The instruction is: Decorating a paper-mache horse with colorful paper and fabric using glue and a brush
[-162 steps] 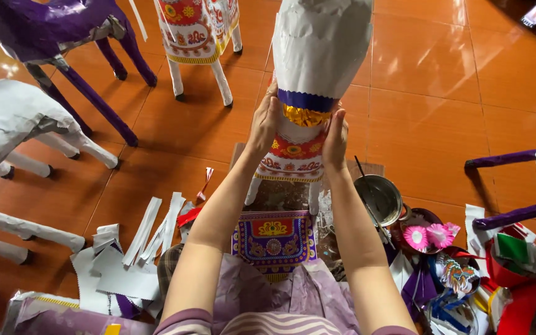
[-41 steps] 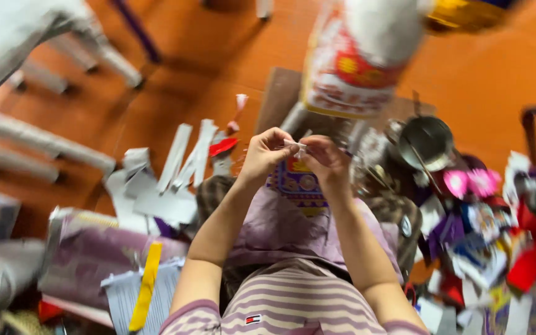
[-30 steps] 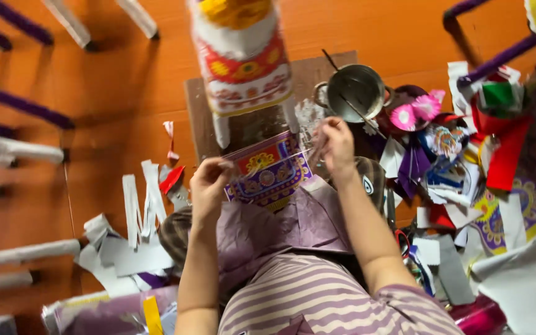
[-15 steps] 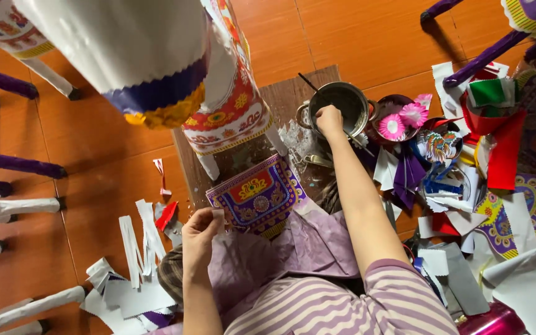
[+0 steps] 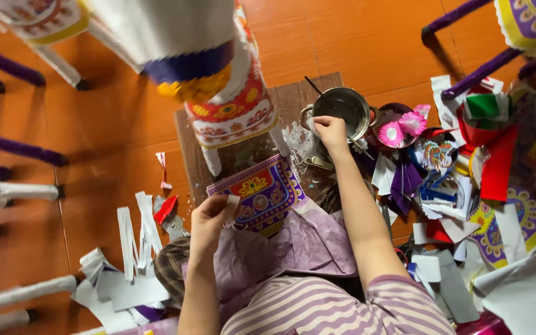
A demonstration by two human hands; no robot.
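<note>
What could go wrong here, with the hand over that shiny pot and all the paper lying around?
The right hand reaches to the rim of the metal pot, which sits near the edge of the wooden board; a nudge might tip it, and whatever is inside could spill onto the paper cutouts beside it. The left hand holds only a small white paper piece by its edge above the purple patterned sheet, so it could slip or tear.
</note>
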